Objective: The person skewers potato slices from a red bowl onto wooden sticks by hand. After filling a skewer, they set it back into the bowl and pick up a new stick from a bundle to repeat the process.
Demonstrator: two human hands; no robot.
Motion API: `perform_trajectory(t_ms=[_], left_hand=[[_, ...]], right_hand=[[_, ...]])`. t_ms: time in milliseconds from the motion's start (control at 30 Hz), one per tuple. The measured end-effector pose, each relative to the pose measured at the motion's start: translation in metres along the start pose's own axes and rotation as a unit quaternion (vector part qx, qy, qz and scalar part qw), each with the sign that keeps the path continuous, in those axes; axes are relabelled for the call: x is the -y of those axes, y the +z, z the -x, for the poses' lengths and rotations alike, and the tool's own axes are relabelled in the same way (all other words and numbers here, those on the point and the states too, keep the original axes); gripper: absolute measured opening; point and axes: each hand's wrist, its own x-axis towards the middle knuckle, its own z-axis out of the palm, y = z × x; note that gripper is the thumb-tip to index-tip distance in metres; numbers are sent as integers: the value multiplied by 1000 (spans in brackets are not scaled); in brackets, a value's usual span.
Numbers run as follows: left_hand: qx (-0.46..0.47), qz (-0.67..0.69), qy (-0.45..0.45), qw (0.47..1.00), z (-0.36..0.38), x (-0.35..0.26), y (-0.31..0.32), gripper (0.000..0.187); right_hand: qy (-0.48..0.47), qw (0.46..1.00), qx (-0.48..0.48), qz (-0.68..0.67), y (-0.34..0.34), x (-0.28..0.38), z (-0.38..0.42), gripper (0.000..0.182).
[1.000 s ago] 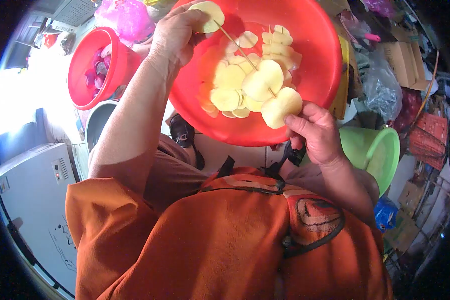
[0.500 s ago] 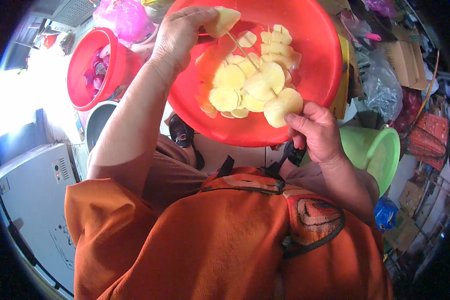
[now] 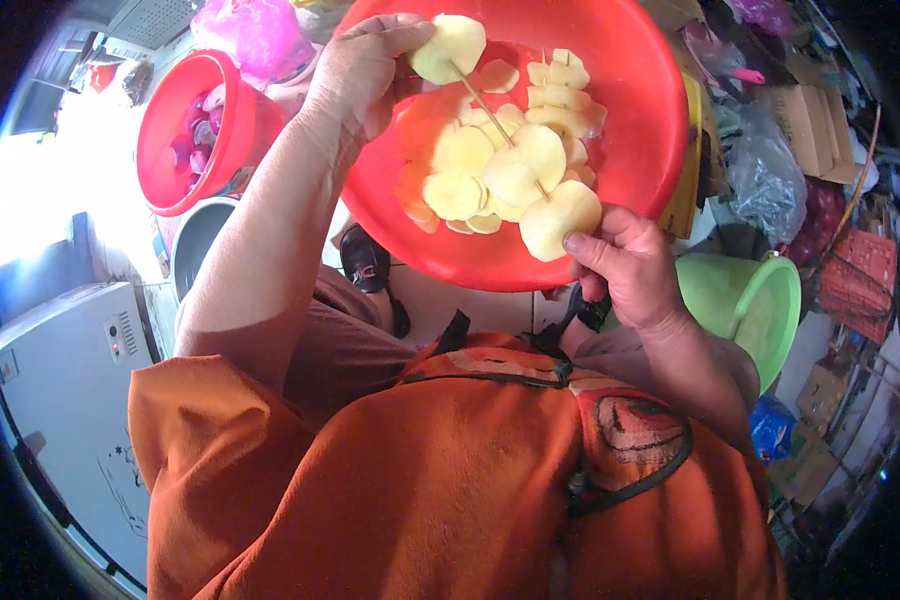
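Observation:
A thin wooden skewer runs slantwise between my hands, threaded through pale yellow potato slices. My left hand pinches the round potato slice at the upper end. At the lower end, the fingers of my right hand grip another potato slice. Between them, a third slice sits on the skewer, close to the lower one. Beneath is a large red basin holding a heap of loose potato slices. Farther back in the basin, several slices stand in a row on another skewer.
To the left stand a red bucket with purple-red things inside and a grey bucket. A pink plastic bag lies behind them. On the right are a green bucket, a cardboard box and clear plastic. A white appliance stands lower left.
The slice in my left hand has turned to show more of its flat face. The lower slices on the skewer have shifted slightly left, and my right hand has moved a little with them.

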Motion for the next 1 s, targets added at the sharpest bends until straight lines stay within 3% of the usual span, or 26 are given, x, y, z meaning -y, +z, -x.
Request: perform_trajectory(t_ms=[200, 367, 700, 767, 800, 867, 900, 933, 1000], left_hand=[[64, 9, -94, 994, 3, -2, -1, 26], [168, -73, -159, 970, 12, -2, 7, 25], [161, -83, -163, 970, 6, 8, 3, 22], [55, -153, -100, 982, 4, 12, 2, 23], [56, -153, -99, 982, -1, 19, -2, 23], [87, -396, -38, 913, -10, 41, -13, 32], [83, -526, -10, 847, -9, 51, -9, 35], [82, -526, -10, 847, -3, 57, -5, 35], [158, -602, 114, 774, 8, 70, 1, 33]], right_hand=[[12, 1000, -5, -9, 1, -1, 0, 20], [2, 1000, 0, -25, 0, -3, -3, 20], [-21, 998, -28, -57, -5, -4, -7, 19], [-26, 994, -56, -93, -6, -2, -8, 17], [-26, 994, -56, -93, -6, -2, -9, 17], [-37, 992, -69, -102, -7, -3, -9, 18], [-37, 992, -69, -102, -7, -3, -9, 18], [-28, 993, -66, -94, -7, -3, -8, 18], [-18, 994, -63, -86, -7, -3, -7, 18]])
